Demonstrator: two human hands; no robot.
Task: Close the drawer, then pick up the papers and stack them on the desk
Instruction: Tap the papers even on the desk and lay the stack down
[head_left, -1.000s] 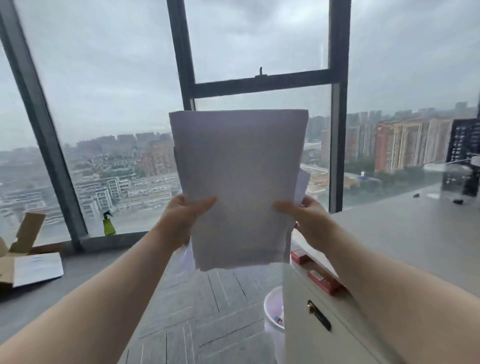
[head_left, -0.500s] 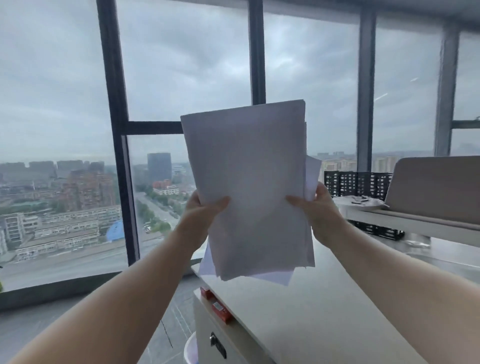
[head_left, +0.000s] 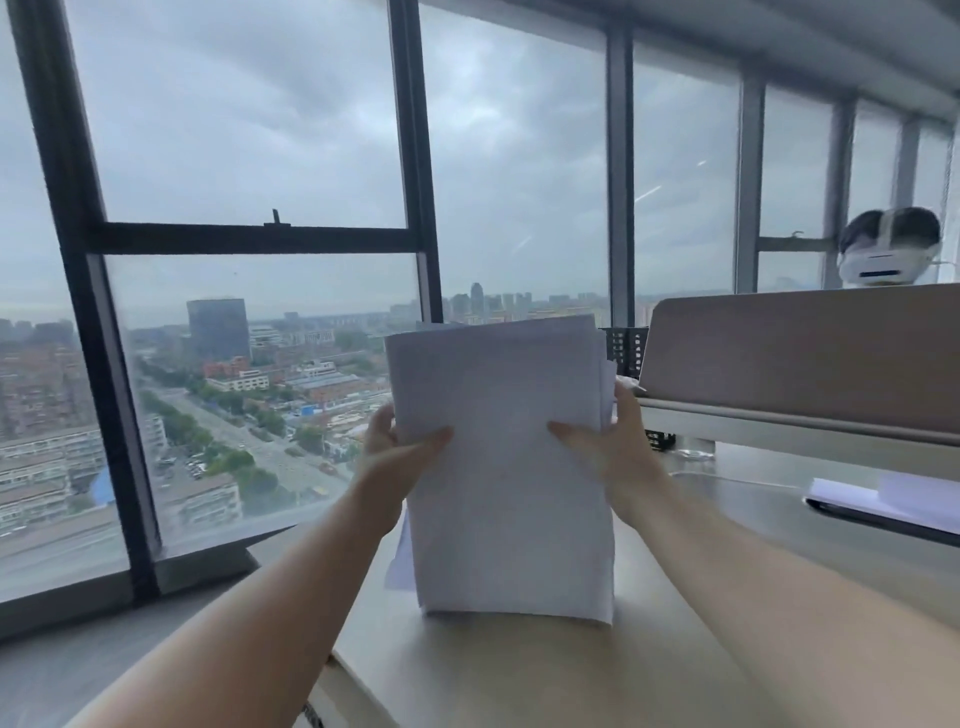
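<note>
A sheaf of white papers stands upright in front of me, its lower edge resting on or just above the beige desk. My left hand grips the sheaf's left side, thumb across the front. My right hand grips the right side the same way. A few sheets stick out unevenly at the lower left and upper right. The drawer is out of view, apart from a sliver of cabinet front at the desk's lower left edge.
A beige partition rises at the desk's far right, with a person's head behind it. A dark notebook with white sheets lies on the desk at right. A black mesh rack stands behind the papers. Tall windows fill the left.
My view has swung right and over the desk. Both hands have lowered the papers from mid-air down to the desk surface, keeping the same grip.
</note>
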